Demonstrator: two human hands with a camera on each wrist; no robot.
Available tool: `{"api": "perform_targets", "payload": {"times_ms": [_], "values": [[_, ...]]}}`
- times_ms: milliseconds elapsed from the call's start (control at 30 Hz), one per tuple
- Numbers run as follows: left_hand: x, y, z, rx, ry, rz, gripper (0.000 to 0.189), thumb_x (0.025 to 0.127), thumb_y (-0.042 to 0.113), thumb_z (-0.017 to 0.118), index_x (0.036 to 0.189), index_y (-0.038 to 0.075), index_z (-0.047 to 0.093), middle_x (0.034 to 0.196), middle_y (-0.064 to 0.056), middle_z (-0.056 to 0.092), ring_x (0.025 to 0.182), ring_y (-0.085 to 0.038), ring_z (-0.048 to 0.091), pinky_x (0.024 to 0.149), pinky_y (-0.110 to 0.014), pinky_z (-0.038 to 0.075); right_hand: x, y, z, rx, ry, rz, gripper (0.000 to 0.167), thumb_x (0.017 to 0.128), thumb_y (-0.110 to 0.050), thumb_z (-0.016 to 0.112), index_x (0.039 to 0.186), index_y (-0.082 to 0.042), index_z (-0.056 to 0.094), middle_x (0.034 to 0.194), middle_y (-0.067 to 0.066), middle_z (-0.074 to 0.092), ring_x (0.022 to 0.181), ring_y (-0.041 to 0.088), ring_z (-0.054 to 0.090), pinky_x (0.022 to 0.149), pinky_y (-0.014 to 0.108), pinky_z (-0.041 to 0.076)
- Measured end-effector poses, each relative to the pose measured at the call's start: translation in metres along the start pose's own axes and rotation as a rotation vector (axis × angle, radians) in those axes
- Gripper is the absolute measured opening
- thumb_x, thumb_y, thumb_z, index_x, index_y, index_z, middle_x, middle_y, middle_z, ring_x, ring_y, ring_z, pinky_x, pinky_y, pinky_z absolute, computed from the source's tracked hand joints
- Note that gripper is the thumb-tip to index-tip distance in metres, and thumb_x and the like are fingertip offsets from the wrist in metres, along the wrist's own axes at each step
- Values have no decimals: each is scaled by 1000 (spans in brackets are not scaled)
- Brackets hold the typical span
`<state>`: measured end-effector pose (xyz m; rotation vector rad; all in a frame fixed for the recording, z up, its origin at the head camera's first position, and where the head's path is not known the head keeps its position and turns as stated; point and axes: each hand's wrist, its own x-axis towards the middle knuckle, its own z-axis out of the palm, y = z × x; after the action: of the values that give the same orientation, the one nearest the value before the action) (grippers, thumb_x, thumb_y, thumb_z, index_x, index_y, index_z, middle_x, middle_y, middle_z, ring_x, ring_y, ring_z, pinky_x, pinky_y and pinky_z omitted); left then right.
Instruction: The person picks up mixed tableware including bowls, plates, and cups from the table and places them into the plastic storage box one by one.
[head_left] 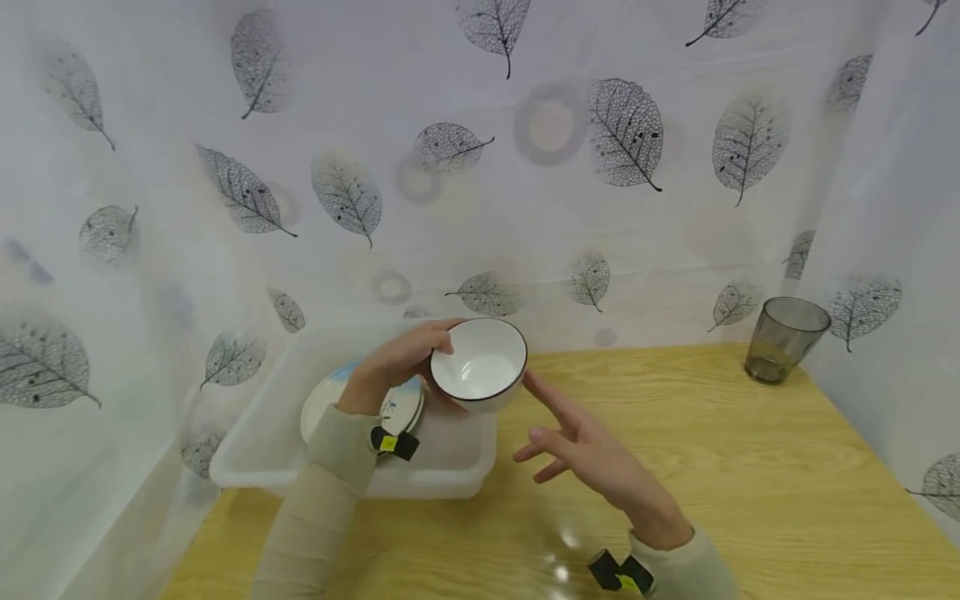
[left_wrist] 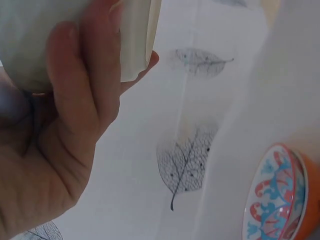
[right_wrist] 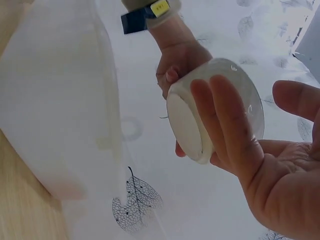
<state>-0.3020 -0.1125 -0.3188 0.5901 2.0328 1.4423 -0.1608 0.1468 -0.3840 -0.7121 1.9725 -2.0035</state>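
A white bowl [head_left: 480, 358] with a thin dark rim is held above the right part of a white plastic bin [head_left: 457, 483], tilted so its inside faces the head camera. My left hand [head_left: 408, 354] grips it at its left side, thumb over the rim. My right hand [head_left: 585, 450] is at the bowl's lower right, fingers extended and spread. Its index fingertip is at the bowl's side; whether it touches I cannot tell. In the right wrist view the bowl's pale base [right_wrist: 184, 127] faces the camera, partly behind the right fingers [right_wrist: 230, 117].
Inside the bin lie several pale dishes [head_left: 405, 404] with blue markings, partly behind the left forearm. Patterned bowls [left_wrist: 272, 192] show in the left wrist view. A smoky glass tumbler [head_left: 783, 337] stands at the wooden table's [head_left: 675, 408] back right. A leaf-print curtain [head_left: 480, 225] hangs behind.
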Motion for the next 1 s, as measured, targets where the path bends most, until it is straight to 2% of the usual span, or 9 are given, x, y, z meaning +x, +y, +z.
{"api": "perform_targets", "payload": {"times_ms": [100, 233, 400, 500, 567, 700, 867, 1000], "values": [[7, -5, -10, -13, 26, -20, 76, 83, 5, 38, 157, 9, 25, 142, -29, 43, 72, -27, 67, 55, -42, 58, 4, 4, 6, -10, -8, 14, 67, 104, -20, 52, 160, -17, 16, 166, 6, 13, 103, 34, 68, 74, 50, 59], [16, -14, -23, -42, 42, -19, 75, 85, 6, 36, 158, 8, 22, 143, -30, 44, 64, -27, 68, 53, -40, 58, 8, 10, 14, -20, -18, 70, 69, 103, -23, 55, 160, -19, 17, 165, 6, 20, 100, 34, 68, 72, 47, 59], [24, -26, -37, -77, 69, -14, 70, 88, 8, 34, 158, 10, 24, 136, -31, 50, 61, -31, 70, 54, -40, 58, 12, 20, 24, -70, -1, 103, 72, 102, -22, 57, 161, -19, 15, 155, 19, 36, 90, 33, 69, 64, 43, 59], [30, -33, -43, -118, 90, -12, 69, 88, 7, 33, 157, 9, 26, 131, -32, 52, 63, -34, 70, 57, -42, 59, 16, 29, 30, -118, 41, 104, 74, 100, -19, 59, 161, -19, 15, 155, 23, 34, 85, 34, 68, 59, 40, 58], [32, -38, -47, -148, 106, -11, 70, 87, 7, 32, 157, 8, 26, 131, -31, 50, 64, -34, 69, 60, -43, 59, 18, 35, 35, -150, 71, 104, 76, 99, -18, 60, 161, -21, 15, 159, 21, 23, 81, 32, 67, 57, 37, 57], [37, -46, -52, -198, 139, -9, 70, 87, 6, 31, 156, 8, 26, 131, -30, 50, 64, -33, 68, 61, -44, 59, 21, 45, 45, -185, 138, 93, 80, 98, -15, 61, 161, -20, 12, 160, 21, 15, 74, 22, 62, 52, 32, 55], [41, -56, -58, -234, 187, -23, 68, 89, 8, 30, 157, 10, 26, 130, -27, 51, 63, -33, 68, 60, -41, 59, 28, 57, 58, -116, 235, 91, 87, 94, -11, 64, 160, -16, 9, 160, 24, 8, 67, 15, 61, 53, 33, 56], [45, -63, -62, -277, 219, -46, 69, 88, 8, 29, 157, 10, 24, 136, -28, 45, 68, -35, 69, 65, -44, 59, 33, 68, 65, -45, 299, 82, 90, 93, -9, 65, 160, -12, 6, 160, 27, 4, 63, 17, 63, 55, 34, 57]]}}
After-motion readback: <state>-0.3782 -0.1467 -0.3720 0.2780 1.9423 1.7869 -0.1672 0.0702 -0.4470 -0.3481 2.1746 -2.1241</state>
